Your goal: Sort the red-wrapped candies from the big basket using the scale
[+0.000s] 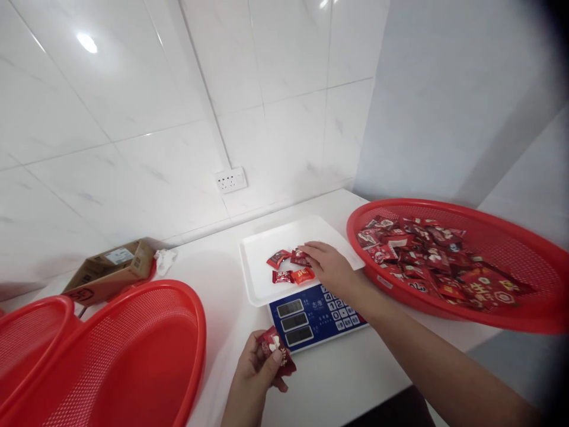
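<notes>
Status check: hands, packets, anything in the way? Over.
Left hand holding red packet near scale. Right hand at another packet on white tray, three more packets nearby. Right forearm partly blocking keypad from view.

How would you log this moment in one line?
left hand: holds red packet; right hand: at packet on white tray; right-side basket: packets

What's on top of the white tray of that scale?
Four small wrapped packets, red to orange, show on the white tray. The right hand partly covers one of them; whatever lies directly beneath that hand can't be seen.
</notes>
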A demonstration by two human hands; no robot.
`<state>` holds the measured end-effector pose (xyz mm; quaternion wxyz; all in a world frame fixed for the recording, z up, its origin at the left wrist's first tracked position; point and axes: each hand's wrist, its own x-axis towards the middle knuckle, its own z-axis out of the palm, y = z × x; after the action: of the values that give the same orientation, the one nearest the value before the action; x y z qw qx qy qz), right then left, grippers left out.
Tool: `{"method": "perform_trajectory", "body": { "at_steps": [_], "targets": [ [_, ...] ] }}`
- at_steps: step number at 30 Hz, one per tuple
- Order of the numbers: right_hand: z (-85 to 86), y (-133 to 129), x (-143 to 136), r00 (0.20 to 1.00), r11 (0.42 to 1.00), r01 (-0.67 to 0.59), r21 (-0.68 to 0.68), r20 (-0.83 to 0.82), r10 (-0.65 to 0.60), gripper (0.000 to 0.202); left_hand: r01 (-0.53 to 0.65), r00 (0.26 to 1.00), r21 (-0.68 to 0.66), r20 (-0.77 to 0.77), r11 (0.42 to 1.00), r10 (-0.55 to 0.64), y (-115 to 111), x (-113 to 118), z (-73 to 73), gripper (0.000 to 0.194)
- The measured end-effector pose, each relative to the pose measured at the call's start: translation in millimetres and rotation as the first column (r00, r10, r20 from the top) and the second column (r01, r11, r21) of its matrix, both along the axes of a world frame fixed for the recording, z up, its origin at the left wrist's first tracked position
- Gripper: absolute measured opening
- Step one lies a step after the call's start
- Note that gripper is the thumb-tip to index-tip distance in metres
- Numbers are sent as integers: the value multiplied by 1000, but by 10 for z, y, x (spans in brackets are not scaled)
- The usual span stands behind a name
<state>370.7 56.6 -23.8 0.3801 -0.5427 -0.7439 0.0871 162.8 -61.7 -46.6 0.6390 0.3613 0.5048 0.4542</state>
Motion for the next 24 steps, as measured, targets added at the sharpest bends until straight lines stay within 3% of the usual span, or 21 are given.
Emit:
{"method": "perform_trajectory", "body": {
  "at_steps": [3,6,9,13,17,21,24],
  "targets": [
    [-11,-28,-2,999,1000,4,-14,34,-3,38,31,999,16,-13,999,-31,15,-5,-10,43],
    [31,-236,14,998,1000,-17,-7,-55,17,35,95,995,54,-21,994,-94,29,1,-29,42],
    [80,-567,8,980,981,-111,-156,-182,82,27,220,975,69,-42,973,-217,27,36,-83,39],
    [46,-1007,-49,923,799,-369,-474,-289,255,19,373,926,61,30,926,-375,-16,130,-223,38],
    [-95,-1254,-98,898,675,-424,-604,-376,227,16,523,852,24,24,852,-524,-74,213,-281,44],
    [-193,-1324,-99,865,610,-473,-636,-465,187,26,643,765,-9,-34,766,-643,-109,249,-199,45],
    [-227,-1334,-89,882,641,-436,-632,-442,164,37,633,774,22,-48,774,-631,-126,262,-167,47]
  ]
}}
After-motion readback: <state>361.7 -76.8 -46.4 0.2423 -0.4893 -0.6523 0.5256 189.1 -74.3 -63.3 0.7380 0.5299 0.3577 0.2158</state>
